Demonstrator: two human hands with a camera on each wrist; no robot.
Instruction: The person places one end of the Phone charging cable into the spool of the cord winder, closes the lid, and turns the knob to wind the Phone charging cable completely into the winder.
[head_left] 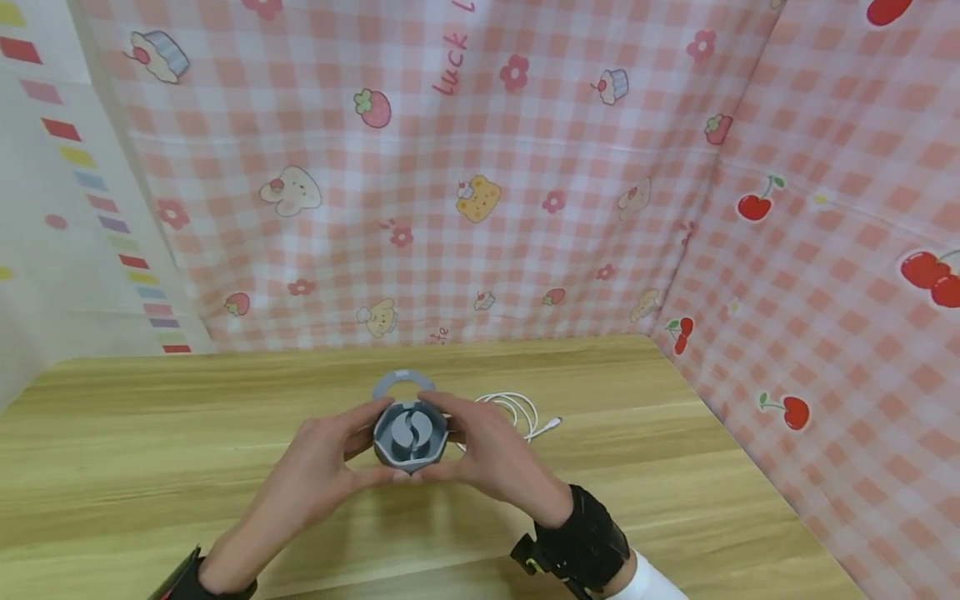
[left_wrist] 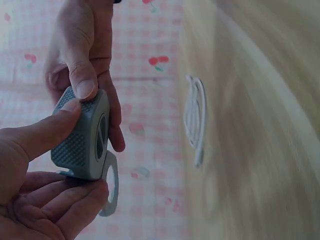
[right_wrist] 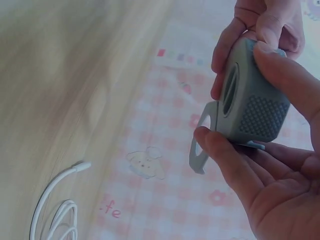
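Centre frame: left hand [head_left: 318, 467] and right hand [head_left: 491, 454] both pinch the grey case [head_left: 410, 436]. White cable [head_left: 517, 412] lies unwound on desk [head_left: 150, 433], not yet stowed.

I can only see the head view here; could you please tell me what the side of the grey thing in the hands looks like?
Observer: On the wrist views the grey case has a dotted, textured side wall.
Operator: Is the ring part attached to it?
Observer: Yes, the ring loop hangs from the case's edge by a tab.
Operator: How does the left hand hold it?
Observer: The left hand has its thumb on the textured side, fingers underneath; the right hand grips likewise.
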